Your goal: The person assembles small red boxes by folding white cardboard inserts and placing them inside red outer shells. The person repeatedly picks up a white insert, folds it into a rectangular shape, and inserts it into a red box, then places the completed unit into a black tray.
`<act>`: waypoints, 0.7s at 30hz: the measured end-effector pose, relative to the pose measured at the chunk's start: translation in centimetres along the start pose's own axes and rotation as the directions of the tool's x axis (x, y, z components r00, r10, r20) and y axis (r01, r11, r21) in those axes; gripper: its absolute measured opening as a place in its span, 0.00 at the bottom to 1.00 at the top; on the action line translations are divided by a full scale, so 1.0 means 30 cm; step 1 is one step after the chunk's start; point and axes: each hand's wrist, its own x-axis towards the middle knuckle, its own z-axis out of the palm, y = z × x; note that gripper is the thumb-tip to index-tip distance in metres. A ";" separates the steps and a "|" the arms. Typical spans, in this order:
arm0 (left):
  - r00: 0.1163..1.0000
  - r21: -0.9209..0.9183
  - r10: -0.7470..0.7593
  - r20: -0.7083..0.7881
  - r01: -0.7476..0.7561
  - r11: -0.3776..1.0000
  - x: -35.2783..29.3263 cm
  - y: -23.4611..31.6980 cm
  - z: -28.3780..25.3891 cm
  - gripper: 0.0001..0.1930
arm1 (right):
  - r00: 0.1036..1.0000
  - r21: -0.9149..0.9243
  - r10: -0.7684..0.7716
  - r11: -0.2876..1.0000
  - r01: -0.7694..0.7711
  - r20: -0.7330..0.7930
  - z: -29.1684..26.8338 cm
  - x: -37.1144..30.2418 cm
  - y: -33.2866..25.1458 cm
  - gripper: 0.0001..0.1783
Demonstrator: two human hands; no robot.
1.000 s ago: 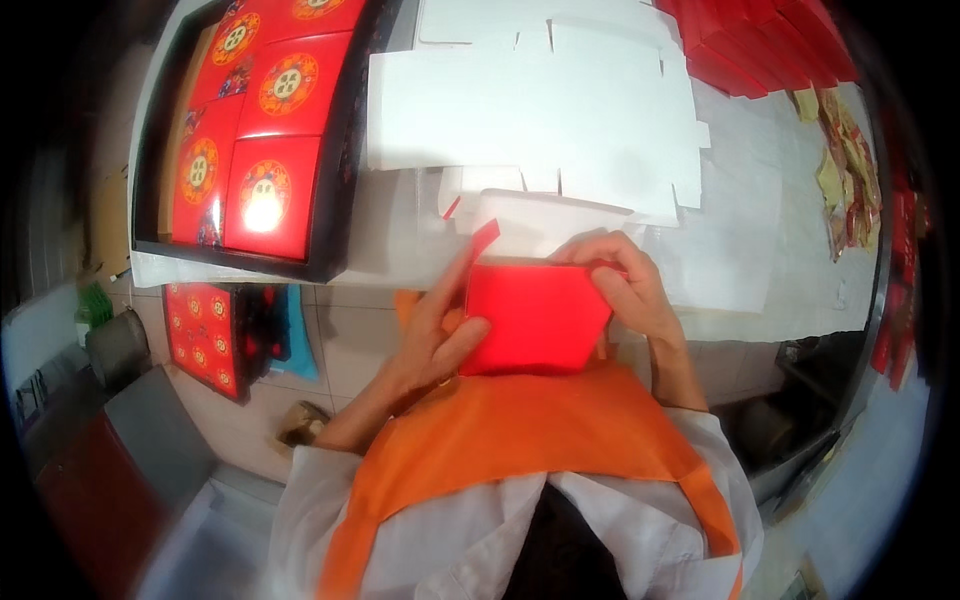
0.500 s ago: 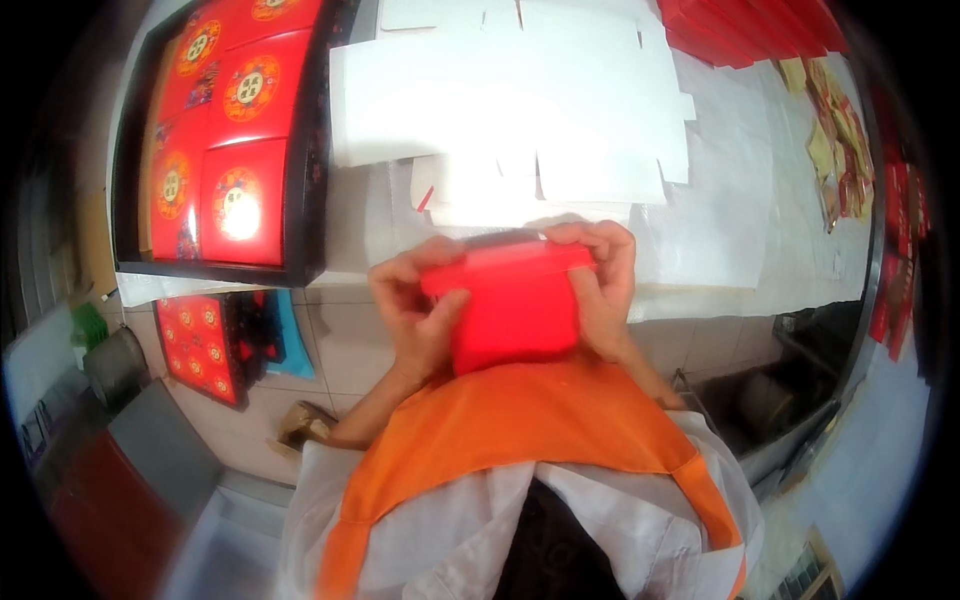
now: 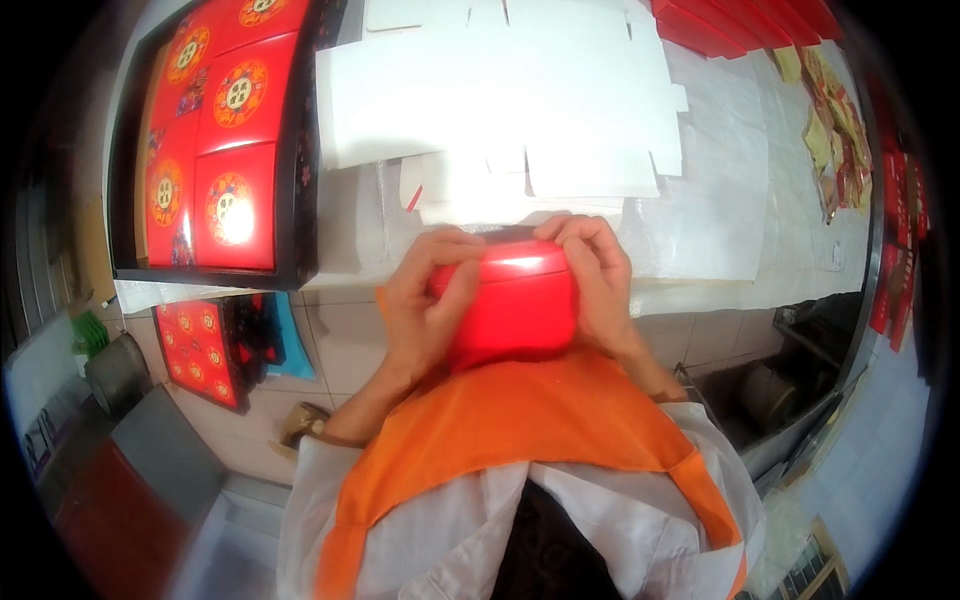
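Observation:
A small red cardboard box (image 3: 510, 318) is held upright close to my orange apron, at the table's near edge. My left hand (image 3: 432, 290) grips its left side, with the thumb on the near face and the fingers over the top edge. On the right side, my right hand (image 3: 596, 275) holds the box with its fingers at the far top corner. The box's top flap lies folded over, and a seam shows below it. Its underside and far face are hidden.
A black tray (image 3: 296, 225) with red patterned boxes stands left on the table. Flat white cardboard blanks (image 3: 490, 110) lie beyond my hands. Red boxes (image 3: 745, 22) sit far right, near gold and red packets (image 3: 838, 125). Another patterned red box (image 3: 200, 350) is below the table, left.
The red box's top flap has come down flat along the upper edge. Both thumbs have shifted slightly upward, and the view has moved a little to the right.

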 end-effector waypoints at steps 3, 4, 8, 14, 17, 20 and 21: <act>1.000 0.029 -0.011 -0.016 0.012 0.999 -0.006 -0.026 -0.006 0.04 | 0.999 -0.066 -0.006 0.998 0.004 -0.033 0.010 0.002 0.004 0.05; 1.000 0.047 -0.015 -0.019 0.016 0.999 -0.006 -0.030 -0.009 0.04 | 0.999 -0.065 -0.008 0.998 0.006 -0.031 0.013 0.006 0.003 0.06; 0.999 0.009 0.037 -0.037 -0.037 0.999 -0.003 -0.030 -0.008 0.03 | 1.000 -0.113 0.014 0.994 -0.014 -0.001 0.009 0.014 -0.001 0.08; 0.986 -0.187 0.063 -0.152 -0.092 0.978 -0.024 -0.098 0.007 0.03 | 0.986 -0.271 -0.105 0.953 0.137 0.129 -0.002 0.006 -0.005 0.08; 0.986 -0.266 0.054 -0.158 -0.095 0.959 -0.034 -0.110 0.006 0.03 | 0.979 -0.342 -0.161 0.919 0.195 0.125 -0.003 -0.003 -0.002 0.07; 0.991 -0.314 -0.004 -0.133 -0.038 0.949 -0.042 -0.114 0.003 0.04 | 0.970 -0.356 -0.218 0.903 0.241 0.104 0.002 -0.011 0.003 0.06; 0.992 -0.413 -0.025 -0.125 -0.029 0.910 -0.042 -0.127 0.004 0.08 | 0.966 -0.351 -0.238 0.900 0.259 0.104 0.004 -0.013 0.004 0.05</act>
